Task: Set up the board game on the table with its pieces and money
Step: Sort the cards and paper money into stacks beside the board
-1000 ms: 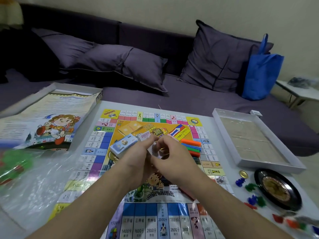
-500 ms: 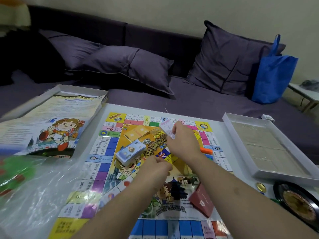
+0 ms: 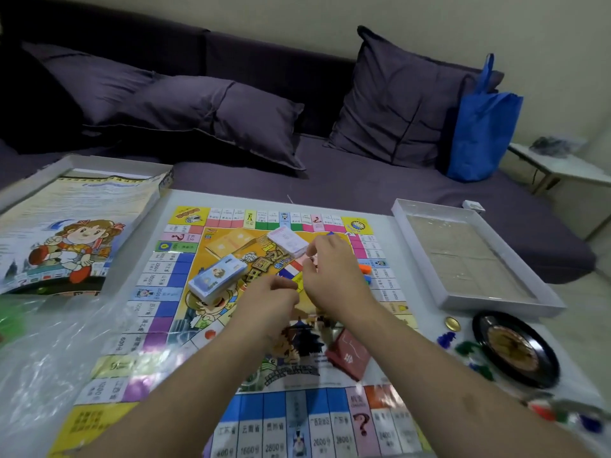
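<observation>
- Board (image 3: 205, 328) was spread flat on the white table (image 3: 426, 328), squares printed round its rim and a cartoon picture in its middle.
- Pink-white stack of cards or notes (image 3: 287, 240) was seen lying on the far middle of the board, its long axis slanted from far-left to near-right.
- The right hand (image 3: 334, 276) was held just beside that stack's near-right corner, fingers curled together; whether something small was pinched could not be told.
- The left hand (image 3: 271, 305) was held nearer the person and to the left, fingers curled under, touching nothing that could be made out.
- A blue stack of play money (image 3: 216, 279) was seen on the board to the left of the left hand, its long axis running near-left to far-right.
- A dark red deck (image 3: 347, 355) lay on the near right of the board, between the two forearms.
- The right hand was judged nearer the pink-white stack; the left nearer the blue one.
- Coloured plastic pieces (image 3: 463, 352) and a black roulette wheel (image 3: 515, 348) lay off the board, at the right.
</observation>
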Tool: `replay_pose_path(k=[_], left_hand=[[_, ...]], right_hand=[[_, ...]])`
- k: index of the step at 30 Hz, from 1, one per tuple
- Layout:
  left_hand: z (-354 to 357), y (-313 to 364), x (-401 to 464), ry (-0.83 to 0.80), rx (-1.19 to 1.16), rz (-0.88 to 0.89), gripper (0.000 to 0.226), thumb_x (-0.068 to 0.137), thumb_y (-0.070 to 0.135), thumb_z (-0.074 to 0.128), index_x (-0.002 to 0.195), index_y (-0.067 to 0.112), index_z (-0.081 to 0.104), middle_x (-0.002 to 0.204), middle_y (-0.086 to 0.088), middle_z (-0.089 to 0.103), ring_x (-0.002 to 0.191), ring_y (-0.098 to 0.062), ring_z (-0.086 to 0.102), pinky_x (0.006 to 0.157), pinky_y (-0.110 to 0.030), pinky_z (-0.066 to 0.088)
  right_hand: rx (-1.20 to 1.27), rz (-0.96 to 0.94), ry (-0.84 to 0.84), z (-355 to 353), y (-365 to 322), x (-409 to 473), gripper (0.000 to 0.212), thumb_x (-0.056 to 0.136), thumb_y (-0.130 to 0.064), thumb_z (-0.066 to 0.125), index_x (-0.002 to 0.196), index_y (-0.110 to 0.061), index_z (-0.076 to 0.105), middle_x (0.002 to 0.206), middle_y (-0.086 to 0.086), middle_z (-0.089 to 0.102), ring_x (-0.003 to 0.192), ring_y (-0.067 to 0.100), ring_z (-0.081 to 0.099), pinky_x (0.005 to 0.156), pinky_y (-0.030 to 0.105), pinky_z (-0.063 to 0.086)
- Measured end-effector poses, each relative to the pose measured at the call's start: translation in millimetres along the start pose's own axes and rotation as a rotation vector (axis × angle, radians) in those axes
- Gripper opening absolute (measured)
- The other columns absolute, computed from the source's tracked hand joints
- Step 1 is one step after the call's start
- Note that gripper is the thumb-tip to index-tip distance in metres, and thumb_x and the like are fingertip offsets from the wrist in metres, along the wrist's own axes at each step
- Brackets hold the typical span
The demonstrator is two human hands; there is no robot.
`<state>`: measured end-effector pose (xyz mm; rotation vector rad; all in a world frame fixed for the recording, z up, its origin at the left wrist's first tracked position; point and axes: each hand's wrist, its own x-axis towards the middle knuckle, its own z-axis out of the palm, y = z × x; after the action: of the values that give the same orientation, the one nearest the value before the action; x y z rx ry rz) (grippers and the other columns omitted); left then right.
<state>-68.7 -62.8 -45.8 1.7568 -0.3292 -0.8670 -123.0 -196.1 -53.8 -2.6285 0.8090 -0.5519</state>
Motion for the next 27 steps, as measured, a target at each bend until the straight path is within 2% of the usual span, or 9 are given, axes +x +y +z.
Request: replay_pose_path(k=[4,7,9,13,16,18,20,23,27], left_hand=[[19,5,-21,-0.038,0.040,0.121,0.026,0.093,0.002,0.061,0.099,0.023,0.075,0.102,0.000,0.077,0.101,-0.024,0.071,0.096,-0.051,0.058],[42,9,-42,-0.067,0.057,0.201,0.031,0.094,0.000,0.061,0.097,0.027,0.076,0.102,0.005,0.077,0.100,-0.024,0.072,0.081,-0.043,0.059],[60,10,-55,-0.100,0.081,0.231,0.031,0.097,0.000,0.059,0.100,0.027,0.076,0.105,0.005,0.076,0.100,-0.021,0.071,0.080,-0.039,0.060],[103,11,-75,-0.181,0.128,0.260,0.032,0.100,0.000,0.054,0.103,0.025,0.074,0.102,0.007,0.075,0.091,-0.007,0.071,0.069,-0.028,0.058],[132,12,-83,-0.222,0.153,0.272,0.034,0.100,-0.001,0.051,0.105,0.025,0.072,0.107,0.006,0.074,0.095,-0.008,0.072,0.082,-0.031,0.060],[149,15,-87,-0.229,0.148,0.267,0.034,0.101,-0.001,0.051,0.105,0.025,0.072,0.106,0.006,0.074,0.098,-0.010,0.072,0.086,-0.036,0.062],[162,19,-90,-0.237,0.137,0.271,0.033,0.101,-0.002,0.051,0.105,0.023,0.072,0.104,0.004,0.075,0.097,-0.010,0.072,0.087,-0.037,0.063],[175,21,-93,-0.245,0.131,0.291,0.032,0.099,-0.005,0.050,0.103,0.019,0.072,0.102,0.001,0.075,0.093,-0.010,0.073,0.086,-0.034,0.062],[187,21,-94,-0.251,0.138,0.290,0.032,0.098,-0.005,0.051,0.101,0.019,0.072,0.098,0.001,0.075,0.091,-0.010,0.073,0.080,-0.027,0.061]], right_hand=[[0.077,0.051,0.001,-38,6,-40,0.007,0.098,-0.019,0.054,0.105,-0.021,0.054,0.112,-0.003,0.053,0.105,0.017,0.048,0.087,0.039,0.047],[0.103,0.117,0.034,-73,25,-65,0.016,0.093,-0.012,0.057,0.106,-0.022,0.054,0.111,-0.004,0.052,0.105,0.017,0.049,0.087,0.036,0.047],[0.075,0.202,0.052,-97,46,-82,0.024,0.091,-0.011,0.061,0.110,-0.023,0.053,0.115,-0.005,0.050,0.106,0.016,0.050,0.086,0.034,0.048],[-0.018,0.411,0.072,-143,101,-111,0.033,0.084,-0.010,0.064,0.112,-0.020,0.050,0.119,-0.001,0.047,0.102,0.022,0.054,0.084,0.040,0.054],[-0.183,0.554,0.015,-168,145,-121,0.039,0.082,-0.017,0.065,0.117,-0.013,0.048,0.126,0.010,0.049,0.114,0.031,0.051,0.093,0.042,0.051],[-0.273,0.660,-0.092,-179,169,-125,0.055,0.082,-0.033,0.070,0.127,-0.011,0.046,0.134,0.015,0.050,0.124,0.035,0.048,0.096,0.042,0.049],[-0.266,0.752,-0.215,-183,188,-128,0.083,0.076,-0.050,0.082,0.138,-0.010,0.043,0.141,0.016,0.049,0.132,0.037,0.045,0.098,0.041,0.048],[-0.215,0.787,-0.343,-176,206,-133,0.118,0.061,-0.060,0.093,0.150,-0.010,0.033,0.149,0.017,0.042,0.139,0.037,0.039,0.106,0.044,0.046],[-0.159,0.758,-0.337,-170,213,-132,0.123,0.060,-0.057,0.096,0.149,-0.009,0.027,0.146,0.016,0.042,0.136,0.035,0.043,0.107,0.046,0.050]])
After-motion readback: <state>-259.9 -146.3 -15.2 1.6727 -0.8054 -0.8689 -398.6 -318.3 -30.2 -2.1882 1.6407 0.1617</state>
